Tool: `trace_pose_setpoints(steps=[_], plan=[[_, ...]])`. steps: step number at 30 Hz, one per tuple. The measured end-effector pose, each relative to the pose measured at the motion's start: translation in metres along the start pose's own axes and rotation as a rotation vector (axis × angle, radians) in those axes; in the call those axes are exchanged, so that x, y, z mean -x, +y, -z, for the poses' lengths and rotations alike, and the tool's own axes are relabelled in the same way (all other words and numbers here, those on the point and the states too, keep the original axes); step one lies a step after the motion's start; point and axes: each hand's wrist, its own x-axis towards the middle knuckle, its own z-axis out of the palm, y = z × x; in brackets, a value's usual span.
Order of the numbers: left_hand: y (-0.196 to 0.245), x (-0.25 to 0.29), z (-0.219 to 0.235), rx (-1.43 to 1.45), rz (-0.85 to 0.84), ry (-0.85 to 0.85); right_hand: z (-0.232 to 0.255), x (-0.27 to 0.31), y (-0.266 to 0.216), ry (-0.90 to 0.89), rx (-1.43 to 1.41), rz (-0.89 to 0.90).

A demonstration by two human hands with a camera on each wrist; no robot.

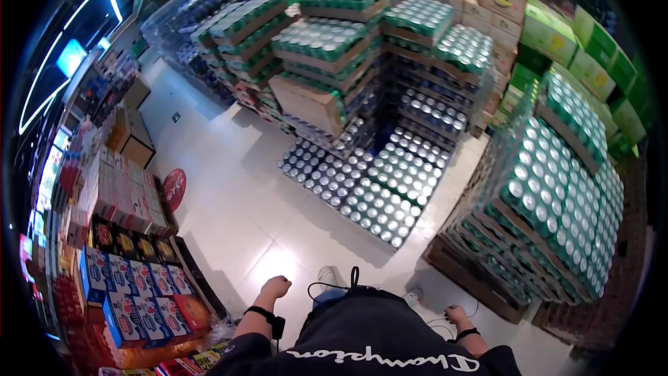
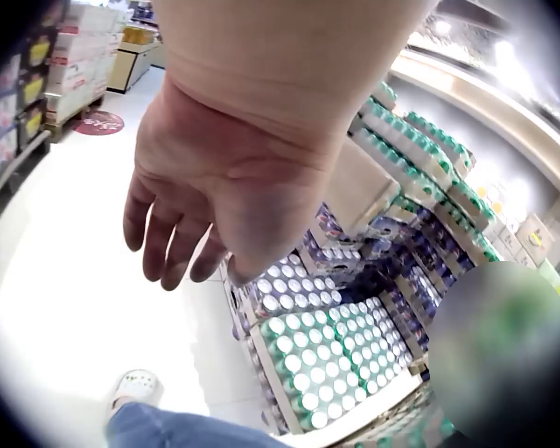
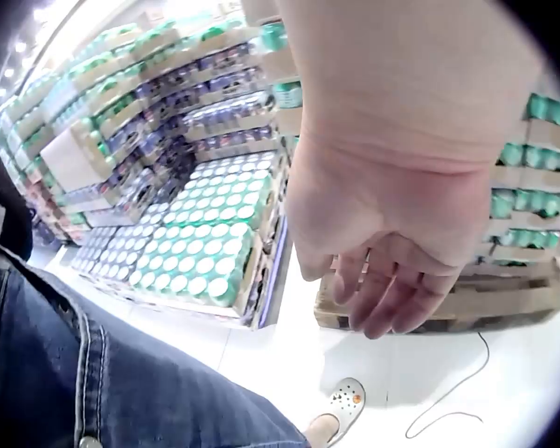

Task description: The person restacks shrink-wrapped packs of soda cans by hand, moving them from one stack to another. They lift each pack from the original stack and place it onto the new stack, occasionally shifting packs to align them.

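The left hand (image 1: 276,287) hangs over the pale floor at the person's left side, holding nothing. In the left wrist view that hand (image 2: 229,187) shows its palm with relaxed, slightly bent fingers. At the other side, the right hand (image 1: 456,315) is held low near the body. The right wrist view shows the right hand (image 3: 387,233) with loosely curled fingers and nothing in them. Beyond both hands lies a low block of shrink-wrapped cans (image 1: 383,198), green and dark blue, touched by neither.
Taller can stacks (image 1: 327,38) rise behind the low block. A wrapped pallet of green cans (image 1: 557,188) stands at right on a wooden pallet (image 1: 473,275). Boxed goods (image 1: 132,285) line the left. A thin cable (image 3: 448,392) lies on the floor (image 1: 236,195).
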Motion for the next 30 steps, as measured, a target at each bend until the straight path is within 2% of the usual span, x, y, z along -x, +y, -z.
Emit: trace_pose_setpoints(steps=[2, 4, 6, 7, 10, 13, 14, 16, 18, 22, 23, 25, 27, 28, 30], plan=[[-0.05, -0.015, -0.001, 0.05, -0.001, -0.028, -0.015, -0.011, -0.057, 0.083, 0.046, 0.045], [-0.108, -0.026, -0.002, 0.078, -0.008, -0.016, -0.035, -0.063, -0.088, 0.053, 0.142, 0.105], [-0.153, -0.031, 0.015, 0.096, 0.016, 0.002, -0.06, -0.047, -0.168, 0.105, 0.103, 0.187], [-0.178, -0.037, 0.024, 0.126, 0.034, -0.002, -0.075, -0.036, -0.21, 0.103, 0.087, 0.173], [-0.244, -0.068, 0.061, 0.193, 0.042, 0.011, -0.118, -0.035, -0.322, -0.006, 0.058, 0.18], [-0.277, -0.103, 0.116, 0.224, 0.04, 0.05, -0.143, -0.056, -0.41, 0.021, 0.335, 0.47], [-0.276, -0.112, 0.14, 0.239, 0.033, 0.073, -0.145, -0.035, -0.447, 0.029, 0.32, 0.535], [-0.274, -0.143, 0.175, 0.27, -0.011, 0.15, -0.15, -0.046, -0.492, 0.003, 0.162, 0.446], [-0.256, -0.173, 0.215, 0.316, -0.067, 0.204, -0.141, -0.025, -0.556, -0.072, 0.066, 0.351], [-0.217, -0.234, 0.272, 0.356, -0.201, 0.262, -0.129, -0.073, -0.638, -0.045, -0.232, 0.312], [-0.209, -0.246, 0.287, 0.357, -0.228, 0.265, -0.127, -0.076, -0.662, -0.035, -0.319, 0.334], [-0.186, -0.256, 0.329, 0.328, -0.224, 0.248, -0.13, -0.147, -0.683, 0.055, -0.293, 0.635], [-0.169, -0.264, 0.37, 0.281, -0.226, 0.247, -0.13, -0.134, -0.738, -0.062, -0.694, 0.406], [-0.168, -0.277, 0.388, 0.241, -0.264, 0.265, -0.127, -0.142, -0.76, -0.04, -0.615, 0.398], [-0.159, -0.3, 0.423, 0.221, -0.303, 0.313, -0.131, -0.173, -0.8, -0.031, -0.706, 0.409]])
